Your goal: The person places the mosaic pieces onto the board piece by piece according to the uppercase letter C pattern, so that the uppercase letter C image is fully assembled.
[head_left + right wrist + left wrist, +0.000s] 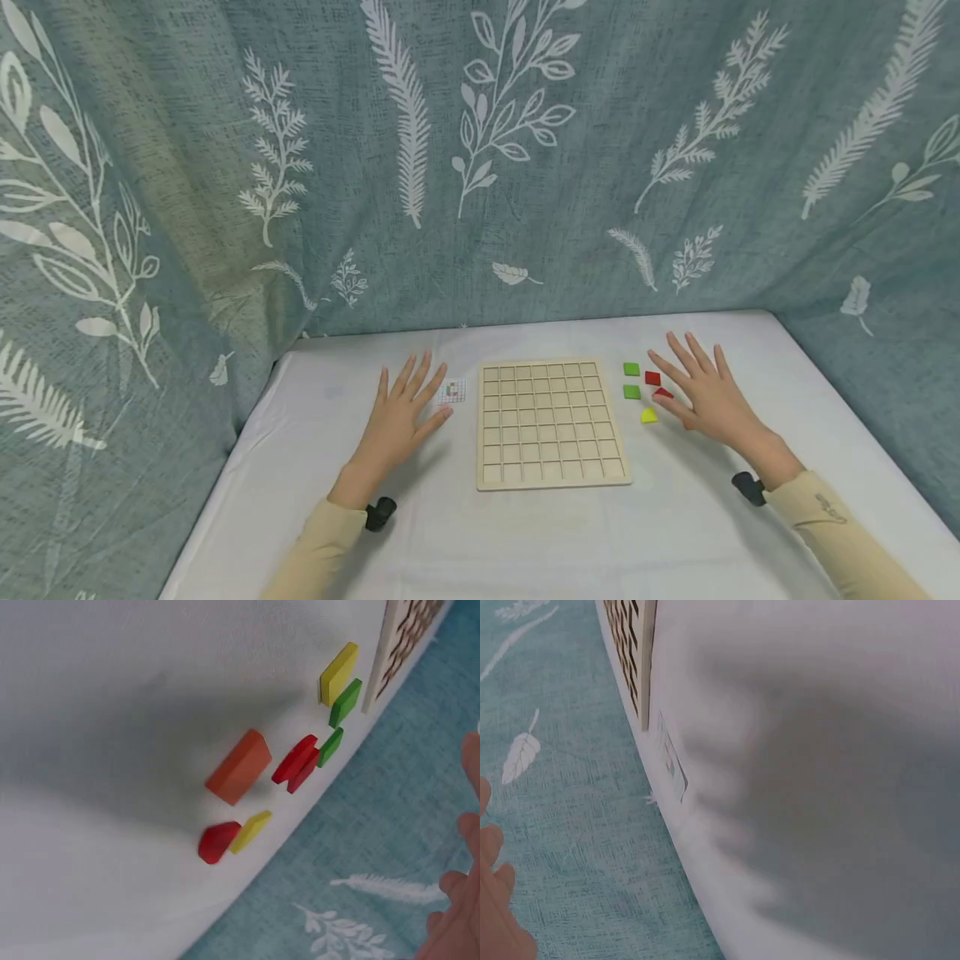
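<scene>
Right now this reads as a ready stage: left grip [400,418] spread and holding nothing beside the printed grid card [452,390], right grip [708,400] also spread and holding nothing by the coloured pieces [297,759]. Wooden grid board [552,425] sits between them on the white surface [450,550], no pieces in it. Next move probably calls for a precise right-side pinch on one flat piece, say a green square tile [632,392], without nudging neighbours.

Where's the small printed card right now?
In the head view, the printed card lies on the white table, left of the wooden grid board, beside the left hand's fingers.
</scene>
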A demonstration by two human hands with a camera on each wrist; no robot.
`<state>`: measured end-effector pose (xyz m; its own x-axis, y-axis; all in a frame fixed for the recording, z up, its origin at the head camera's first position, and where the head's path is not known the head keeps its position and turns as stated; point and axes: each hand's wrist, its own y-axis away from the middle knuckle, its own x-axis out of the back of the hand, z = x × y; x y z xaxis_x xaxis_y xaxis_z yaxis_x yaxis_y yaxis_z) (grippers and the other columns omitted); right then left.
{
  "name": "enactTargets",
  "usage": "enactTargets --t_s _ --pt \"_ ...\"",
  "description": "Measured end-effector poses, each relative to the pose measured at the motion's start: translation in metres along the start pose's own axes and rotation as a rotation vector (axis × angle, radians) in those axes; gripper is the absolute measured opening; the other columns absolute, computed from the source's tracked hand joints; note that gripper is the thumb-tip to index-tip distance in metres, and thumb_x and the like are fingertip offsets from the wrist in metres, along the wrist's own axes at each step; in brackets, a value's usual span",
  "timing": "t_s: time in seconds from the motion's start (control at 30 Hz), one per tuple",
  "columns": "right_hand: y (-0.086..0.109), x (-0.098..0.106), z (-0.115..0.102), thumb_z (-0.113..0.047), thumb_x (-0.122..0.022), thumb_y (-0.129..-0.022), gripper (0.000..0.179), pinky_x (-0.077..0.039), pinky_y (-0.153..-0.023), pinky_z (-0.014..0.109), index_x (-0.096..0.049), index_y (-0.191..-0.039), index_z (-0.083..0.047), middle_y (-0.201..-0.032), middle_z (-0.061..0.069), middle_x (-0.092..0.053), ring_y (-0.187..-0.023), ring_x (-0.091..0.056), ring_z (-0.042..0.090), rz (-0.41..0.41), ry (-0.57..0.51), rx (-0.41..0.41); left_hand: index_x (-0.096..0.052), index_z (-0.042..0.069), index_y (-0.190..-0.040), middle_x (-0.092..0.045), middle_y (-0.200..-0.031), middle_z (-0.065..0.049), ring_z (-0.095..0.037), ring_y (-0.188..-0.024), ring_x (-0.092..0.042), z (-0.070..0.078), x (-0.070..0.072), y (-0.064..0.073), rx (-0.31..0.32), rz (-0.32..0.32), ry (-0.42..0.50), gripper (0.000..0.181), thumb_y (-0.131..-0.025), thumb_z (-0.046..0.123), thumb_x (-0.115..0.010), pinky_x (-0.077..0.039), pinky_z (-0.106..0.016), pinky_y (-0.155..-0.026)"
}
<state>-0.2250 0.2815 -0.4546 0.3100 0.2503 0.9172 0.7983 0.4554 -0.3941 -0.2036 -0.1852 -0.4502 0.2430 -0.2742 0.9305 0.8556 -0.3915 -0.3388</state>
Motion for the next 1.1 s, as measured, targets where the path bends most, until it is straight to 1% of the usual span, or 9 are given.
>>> enactTargets --t_s 0.03,0.17,0.23,0.37,0.53,0.7,0.87,1.03,1.1 --pt "0.001 -0.002 0.000 -0.033 -0.068 -0.083 0.069 -0.001 -0.109 0.065 -0.037 -0.143 -0.018 -0.156 0.010 -0.010 -0.144 0.003 0.029 -0.001 -0.017 -0.009 -0.027 0.019 -0.147 -0.016 -0.155 -0.007 -0.026 -0.144 -0.007 0.001 -0.002 0.001 0.012 -0.012 0.014 0.066 -0.092 0.051 -0.046 -0.001 -0.060 -0.112" --pt "0.005 -0.009 0.000 -0.028 -0.070 -0.082 0.064 -0.008 -0.105 0.069 -0.043 -0.139 -0.014 -0.154 0.017 -0.014 -0.143 0.000 0.034 -0.024 -0.073 -0.057 -0.028 0.019 -0.147 -0.018 -0.155 -0.008 -0.028 -0.143 -0.013 0.008 -0.009 0.005 0.023 -0.019 0.049 0.067 -0.092 0.048 -0.050 -0.004 -0.061 -0.111" --pt "0.007 -0.012 -0.001 -0.027 -0.070 -0.081 0.062 -0.011 -0.104 0.070 -0.046 -0.137 -0.013 -0.153 0.020 -0.016 -0.142 -0.002 0.036 -0.036 -0.102 -0.087 -0.028 0.019 -0.147 -0.019 -0.154 -0.007 -0.029 -0.142 -0.016 0.012 -0.011 0.007 0.025 -0.023 0.076 0.066 -0.091 0.045 -0.052 -0.004 -0.061 -0.111" --pt "0.011 -0.017 -0.002 -0.028 -0.071 -0.080 0.060 -0.014 -0.102 0.071 -0.050 -0.134 -0.010 -0.151 0.024 -0.019 -0.142 -0.005 0.039 -0.048 -0.161 -0.129 -0.029 0.018 -0.146 -0.019 -0.154 -0.007 -0.029 -0.142 -0.017 0.019 -0.017 0.011 0.031 -0.040 0.107 0.066 -0.091 0.044 -0.053 -0.005 -0.061 -0.111" --pt "0.013 -0.021 -0.002 -0.028 -0.072 -0.080 0.060 -0.017 -0.101 0.071 -0.051 -0.133 -0.009 -0.150 0.027 -0.018 -0.139 -0.011 0.044 -0.083 -0.225 -0.186 -0.029 0.018 -0.146 -0.019 -0.154 -0.007 -0.027 -0.142 -0.014 0.025 -0.023 0.014 0.054 -0.074 0.145 0.066 -0.091 0.046 -0.052 -0.006 -0.061 -0.111" --pt "0.014 -0.023 -0.002 -0.028 -0.073 -0.080 0.058 -0.021 -0.099 0.071 -0.054 -0.130 -0.007 -0.148 0.029 -0.020 -0.135 -0.016 0.050 -0.137 -0.283 -0.243 -0.031 0.014 -0.146 -0.023 -0.152 -0.012 -0.031 -0.141 -0.018 0.032 -0.029 0.016 0.042 -0.083 0.187 0.067 -0.091 0.044 -0.054 -0.007 -0.065 -0.109" --pt "0.014 -0.027 -0.002 -0.024 -0.075 -0.077 0.054 -0.026 -0.099 0.068 -0.058 -0.125 -0.005 -0.147 0.029 -0.024 -0.134 -0.019 0.050 -0.186 -0.303 -0.268 -0.032 0.013 -0.145 -0.023 -0.152 -0.012 -0.033 -0.140 -0.020 0.040 -0.034 0.017 0.049 -0.103 0.212 0.068 -0.090 0.045 -0.054 -0.007 -0.065 -0.109" --pt "0.013 -0.029 -0.001 -0.023 -0.074 -0.078 0.051 -0.027 -0.100 0.067 -0.060 -0.123 -0.005 -0.145 0.029 -0.028 -0.133 -0.020 0.049 -0.235 -0.308 -0.308 -0.032 0.014 -0.145 -0.021 -0.152 -0.011 -0.032 -0.141 -0.017 0.044 -0.041 0.017 0.065 -0.145 0.233 0.069 -0.090 0.048 -0.054 -0.007 -0.064 -0.110" --pt "0.012 -0.029 -0.001 -0.022 -0.074 -0.078 0.048 -0.029 -0.099 0.066 -0.061 -0.121 -0.006 -0.143 0.028 -0.030 -0.131 -0.023 0.049 -0.242 -0.307 -0.310 -0.031 0.013 -0.145 -0.021 -0.153 -0.011 -0.031 -0.142 -0.016 0.044 -0.042 0.017 0.067 -0.167 0.248 0.070 -0.089 0.049 -0.053 -0.005 -0.063 -0.110"
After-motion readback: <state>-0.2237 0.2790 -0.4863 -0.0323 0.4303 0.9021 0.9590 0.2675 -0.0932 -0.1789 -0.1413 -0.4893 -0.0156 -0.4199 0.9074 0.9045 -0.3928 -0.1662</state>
